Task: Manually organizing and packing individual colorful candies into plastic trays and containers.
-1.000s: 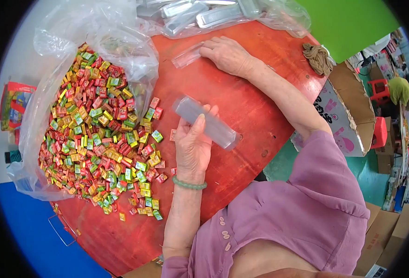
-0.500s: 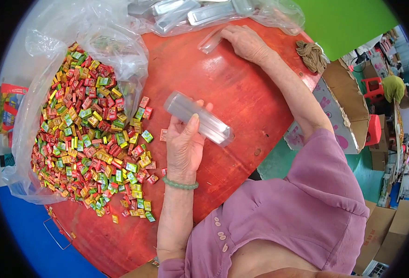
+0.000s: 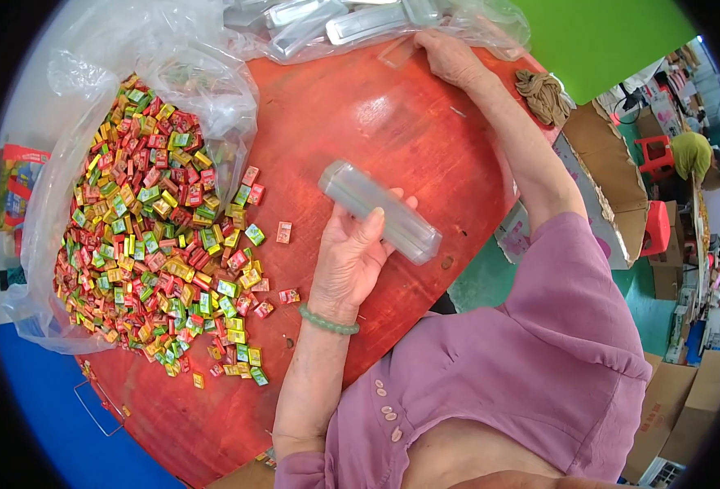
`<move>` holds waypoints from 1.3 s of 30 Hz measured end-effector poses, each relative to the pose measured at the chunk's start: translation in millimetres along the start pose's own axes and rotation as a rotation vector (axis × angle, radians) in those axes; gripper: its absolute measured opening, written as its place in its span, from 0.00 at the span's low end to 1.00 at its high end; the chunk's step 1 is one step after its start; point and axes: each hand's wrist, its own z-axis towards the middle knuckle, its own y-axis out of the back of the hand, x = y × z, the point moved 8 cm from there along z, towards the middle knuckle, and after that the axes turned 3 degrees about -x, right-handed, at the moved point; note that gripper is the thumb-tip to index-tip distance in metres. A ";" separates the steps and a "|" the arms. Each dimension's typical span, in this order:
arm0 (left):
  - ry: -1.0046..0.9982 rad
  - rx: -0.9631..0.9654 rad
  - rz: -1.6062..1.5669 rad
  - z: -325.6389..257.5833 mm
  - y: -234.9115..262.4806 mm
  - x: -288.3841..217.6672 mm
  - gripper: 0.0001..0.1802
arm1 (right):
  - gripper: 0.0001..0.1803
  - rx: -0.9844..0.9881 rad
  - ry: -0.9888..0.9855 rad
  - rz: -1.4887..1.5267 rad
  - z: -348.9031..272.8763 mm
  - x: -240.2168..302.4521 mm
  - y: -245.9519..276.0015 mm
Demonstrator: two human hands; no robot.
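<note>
In the head view, the small boxed packs (image 3: 152,236) heaped toward nine o'clock carry pale printing on red, yellow and green faces, too small to make out; several lie loose toward the centre of the desk (image 3: 360,114). A printed bag (image 3: 19,191) in red, yellow and blue, out past nine o'clock, is also too small to read. At four o'clock a brown carton (image 3: 662,424) bears a short line of faint reddish lettering, and a torn-edged carton (image 3: 596,196) near three o'clock shows pink drawing. The left forearm rises from between six and seven o'clock, a green beaded bracelet (image 3: 328,320) at the wrist; the left hand (image 3: 350,254) is turned palm up near the centre, its fingers wrapped around a long clear plastic tray (image 3: 399,223), thumb across the near side. That tray is held above the desk, slanting from ten to four o'clock. The right arm bends at the elbow and stretches toward one o'clock, where the right hand (image 3: 451,59) lies palm down, fingers bent over one end of a thin clear piece (image 3: 396,54); whether they pinch it or merely touch it, I cannot tell. More trays (image 3: 366,24) sit in clear plastic film (image 3: 503,28) at twelve o'clock.
</note>
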 end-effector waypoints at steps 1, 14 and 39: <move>-0.002 -0.003 -0.003 0.4 1.3 -0.8 0.24 | 0.12 0.003 0.003 0.002 0.3 -0.7 0.9; -0.228 -0.097 -0.013 3.9 16.7 -19.4 0.24 | 0.10 0.507 -0.170 1.062 -61.1 171.3 79.2; -0.195 -0.100 0.093 6.9 13.3 -13.2 0.20 | 0.13 0.028 0.151 -0.120 -65.9 27.3 82.2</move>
